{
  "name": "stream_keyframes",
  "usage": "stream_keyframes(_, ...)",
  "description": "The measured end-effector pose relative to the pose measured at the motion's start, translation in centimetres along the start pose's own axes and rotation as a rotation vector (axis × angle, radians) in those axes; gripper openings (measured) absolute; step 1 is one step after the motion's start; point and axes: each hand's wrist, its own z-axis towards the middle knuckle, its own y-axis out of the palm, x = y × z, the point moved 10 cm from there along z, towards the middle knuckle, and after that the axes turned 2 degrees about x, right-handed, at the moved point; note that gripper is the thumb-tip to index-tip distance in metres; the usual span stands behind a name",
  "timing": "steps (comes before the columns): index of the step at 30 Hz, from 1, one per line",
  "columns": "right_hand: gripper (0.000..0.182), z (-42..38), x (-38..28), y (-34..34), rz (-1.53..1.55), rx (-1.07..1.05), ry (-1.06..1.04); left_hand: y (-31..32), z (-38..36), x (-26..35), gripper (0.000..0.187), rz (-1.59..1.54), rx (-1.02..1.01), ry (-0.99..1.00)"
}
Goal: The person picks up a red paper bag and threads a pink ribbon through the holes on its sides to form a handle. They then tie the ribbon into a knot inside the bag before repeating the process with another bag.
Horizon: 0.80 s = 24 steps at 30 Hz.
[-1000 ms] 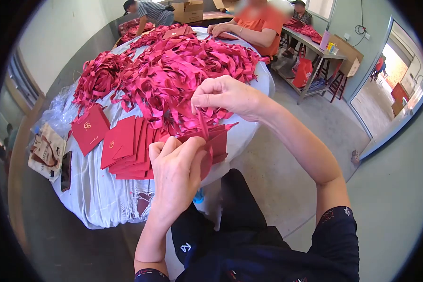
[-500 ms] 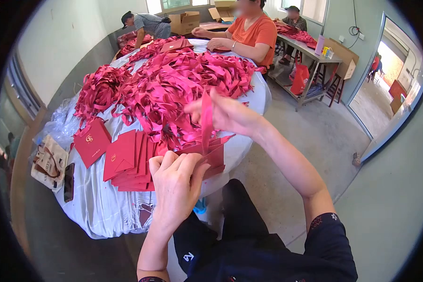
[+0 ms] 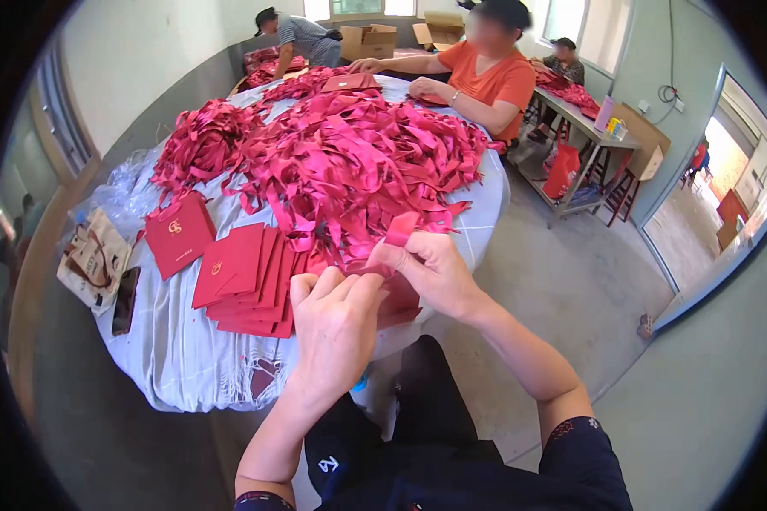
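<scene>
My left hand [image 3: 337, 319] is closed at the top edge of a small red paper bag [image 3: 400, 300] at the table's near edge. Close beside it on the right, my right hand [image 3: 429, 268] pinches a pink-red ribbon [image 3: 402, 228], a loop of which stands up above the fingers. The fingertips of both hands nearly meet, and the bag's upper edge is partly hidden behind them. To the left lies a fanned stack of red bags [image 3: 243, 277]. Another red bag with a gold logo [image 3: 179, 234] rests beyond it. A large heap of ribbons [image 3: 341, 162] spreads behind my hands.
A phone [image 3: 125, 301] and a cloth bag [image 3: 94, 262] lie at the table's left edge. Across the table sits a person in orange [image 3: 490, 85]; another bends over at the back left [image 3: 302, 41]. A metal side table [image 3: 571, 128] stands right, with a person behind it.
My right hand has come down from above the bag to beside my left hand, bringing the ribbon lower. The view has shifted slightly. The person in orange has raised their head into view.
</scene>
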Motion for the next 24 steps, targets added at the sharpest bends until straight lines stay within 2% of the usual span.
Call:
stream_keyframes(4, 0.025, -0.1, 0.0, -0.1, -0.025, 0.137, -0.028, 0.0, 0.1, -0.2, 0.011, 0.031, 0.004, 0.004)
stream_keyframes(6, 0.026, 0.0, 0.0, 0.2, -0.032, 0.097, -0.044, -0.4, 0.1, -1.0, 0.011, 0.015, -0.023, -0.033)
stream_keyframes(8, 0.027, 0.2, -1.1, -0.3, -0.029, 0.143, -0.058, -1.6, 0.5, -2.1, 0.014, -0.289, 0.011, -0.041)
stream_keyframes(9, 0.027, 0.3, -1.6, -0.6, 0.002, 0.168, -0.059, -3.5, 0.7, -3.0, 0.018, -0.343, 0.126, -0.096)
stream_keyframes(10, 0.027, 0.4, -1.9, -0.7, 0.005, 0.156, -0.063, -5.2, 0.8, -4.0, 0.011, -0.287, 0.222, -0.126)
stream_keyframes(12, 0.027, 0.6, -1.8, -0.9, 0.076, 0.143, -0.046, -6.1, -0.1, -6.9, 0.009, -0.168, 0.200, -0.260)
stream_keyframes(13, 0.027, 0.5, -1.4, -1.0, 0.063, 0.138, -0.016, -5.7, -0.8, -8.2, 0.013, -0.167, 0.177, -0.352)
stream_keyframes(14, 0.027, 0.6, -1.2, -0.8, 0.067, 0.127, -0.014, -5.6, -1.3, -8.8, 0.013, -0.161, 0.180, -0.363)
stream_keyframes(17, 0.027, 0.5, -0.8, -0.4, 0.087, 0.126, -0.015, 1.6, -5.7, -13.5, 0.043, -0.507, -0.393, -0.757)
stream_keyframes(18, 0.027, 0.5, -0.5, -0.3, 0.073, 0.123, 0.002, 2.1, -6.0, -14.0, 0.043, -0.504, -0.393, -0.770)
stream_keyframes(20, 0.027, 0.6, -0.2, 0.0, 0.060, 0.112, 0.021, 3.7, -7.0, -14.2, 0.046, -0.986, -0.321, -0.968)
stream_keyframes(21, 0.027, 0.7, -0.1, 0.2, 0.051, 0.098, 0.011, 3.0, -6.4, -13.2, 0.040, -1.003, -0.316, -1.028)
stream_keyframes(22, 0.026, 0.7, 0.0, 0.5, 0.040, 0.083, 0.000, 3.0, -6.1, -12.9, 0.040, -1.006, -0.311, -1.033)
stream_keyframes(24, 0.025, 0.8, 1.0, 1.1, 0.011, 0.049, 0.010, 3.5, -4.4, -10.8, 0.033, -0.992, -0.442, -0.820)
